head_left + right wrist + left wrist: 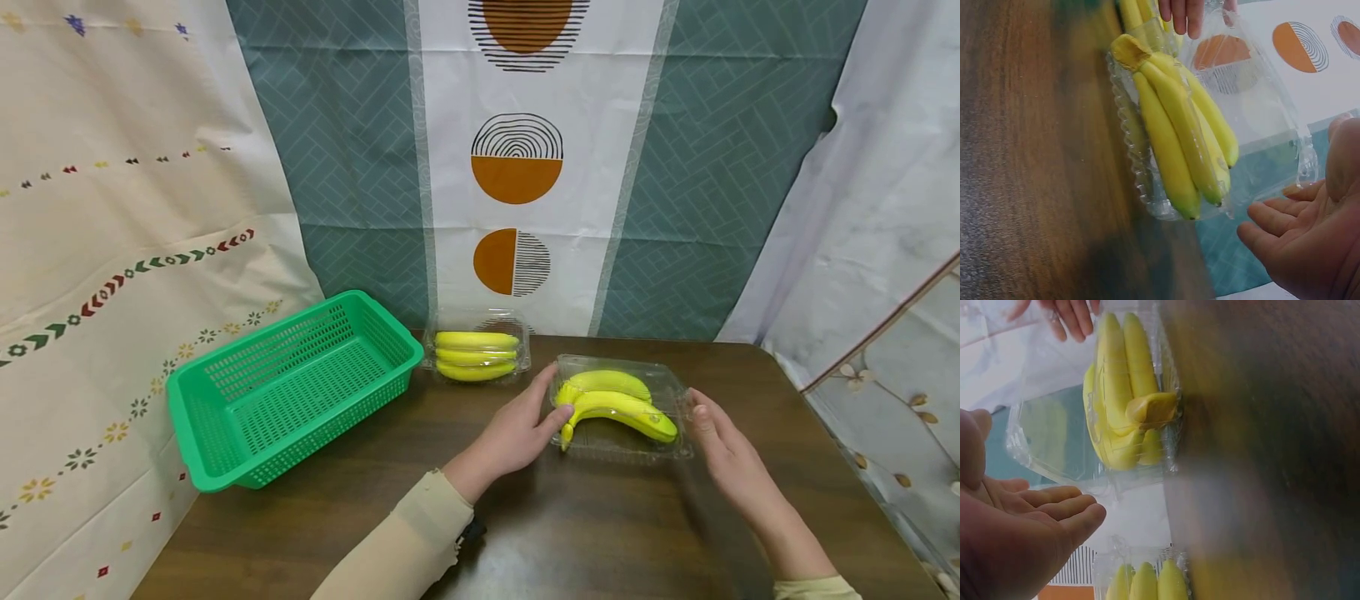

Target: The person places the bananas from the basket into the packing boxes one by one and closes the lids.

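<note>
A clear plastic clamshell box [663, 383] lies on the table with a bunch of bananas [622, 408] in its base. Its hinged lid [1266, 109] stands raised at the far side of the bananas in both wrist views. My left hand [521, 427] is at the box's left edge, fingers extended and thumb beside the banana stem. At the opposite edge is my right hand [729, 457], its fingertips close to the box corner. Both wrist views show the nearer hand, left [1035, 512] and right [1304, 231], with straightened fingers near the lid.
A second clear plastic box [522, 346] with several bananas [476, 357] stands at the table's back edge. To the left sits a green perforated basket [330, 421]. Patterned curtains [360, 167] hang behind the brown wooden table [600, 533] and along both sides.
</note>
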